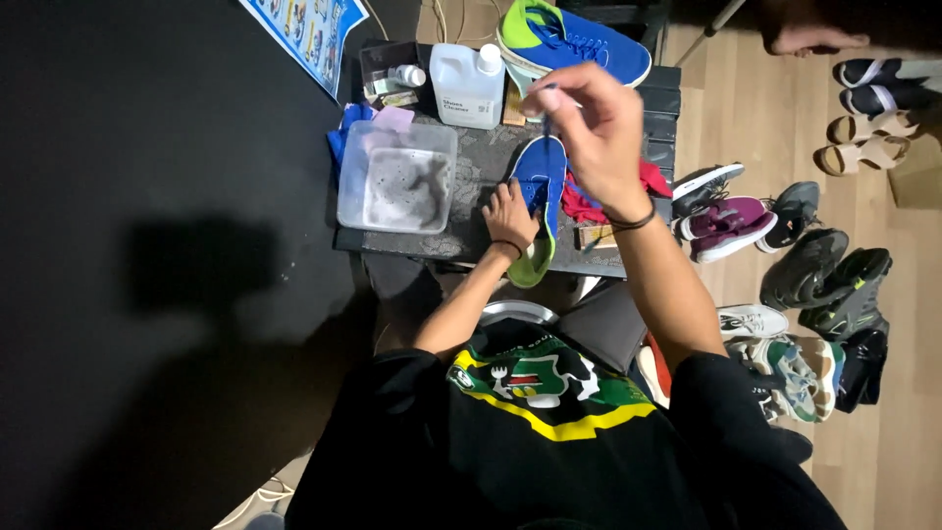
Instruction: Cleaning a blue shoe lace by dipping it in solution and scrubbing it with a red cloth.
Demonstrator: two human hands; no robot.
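A small dark table (471, 162) is seen at the centre. A clear plastic tub (396, 177) is set at its nine o'clock side, a white bottle (469, 86) at twelve, a blue shoe (540, 201) in the middle, and a red cloth (589, 208) at three o'clock.
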